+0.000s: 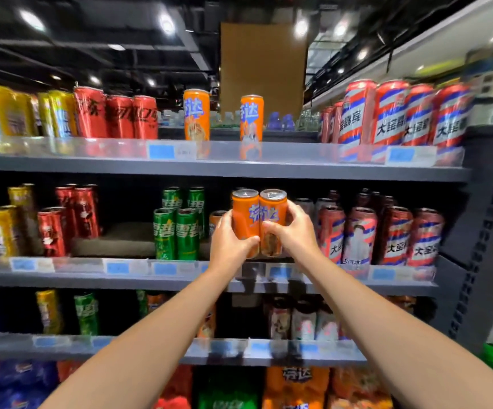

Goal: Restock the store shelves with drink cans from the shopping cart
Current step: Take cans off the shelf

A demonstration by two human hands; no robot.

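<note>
Two tall orange drink cans are held side by side at the middle shelf (180, 283). My left hand (229, 242) grips the left orange can (244, 215), and my right hand (294, 231) grips the right orange can (274, 212). Both cans are upright at the shelf's front edge, in the gap between the green cans (177, 231) and the red-and-blue striped cans (381, 237). Another orange can (217, 221) stands on this shelf just behind my left hand. On the top shelf (224, 166) two more orange cans (196, 115) (251, 118) stand apart. The shopping cart is out of view.
Yellow and red cans fill the left of the top and middle shelves. Striped red cans (392, 113) crowd the top right. A lower shelf (150, 346) holds mixed cans, with multipacks below. The rack's dark upright (487, 231) stands at the right.
</note>
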